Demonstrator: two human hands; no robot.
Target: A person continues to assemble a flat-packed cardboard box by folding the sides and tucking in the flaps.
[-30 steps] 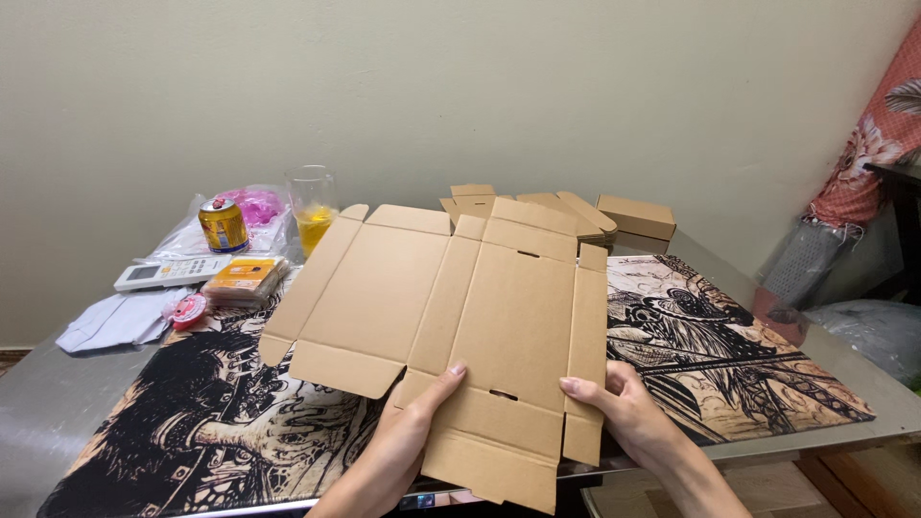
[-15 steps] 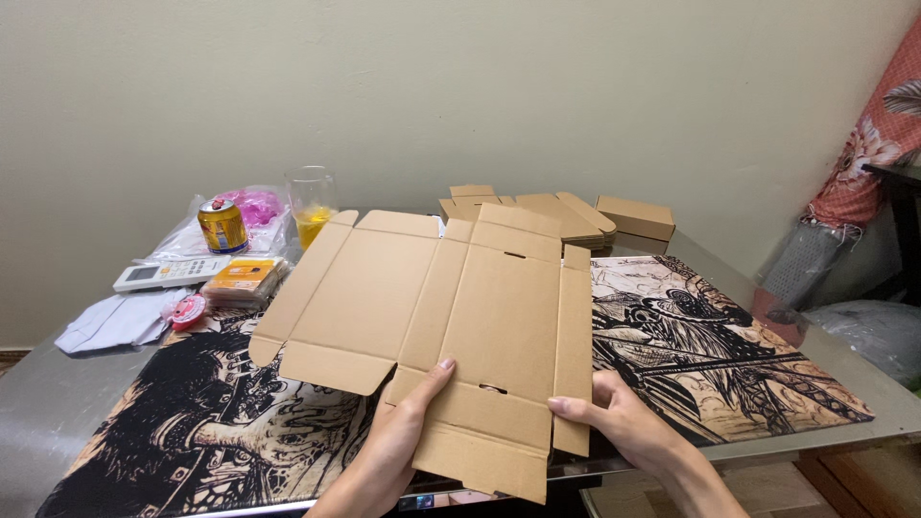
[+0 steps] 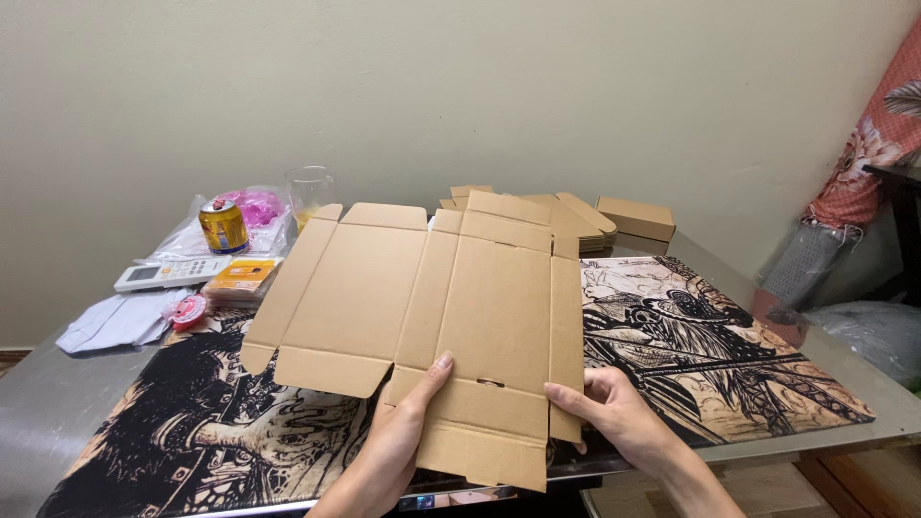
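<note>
Flat unfolded cardboard box blank held tilted above the tabletop. Left hand lying flat on its near panel, fingers stretched out and pressing, gripping nothing. Right hand pinching the near right edge, fingers curled shut around the flap. Beyond the fingertips: a stack of flat blanks and a small folded box, partly hidden by the raised cardboard. Left of the fingers: yellow can, glass, remote control. Wrists cut off by the bottom edge.
</note>
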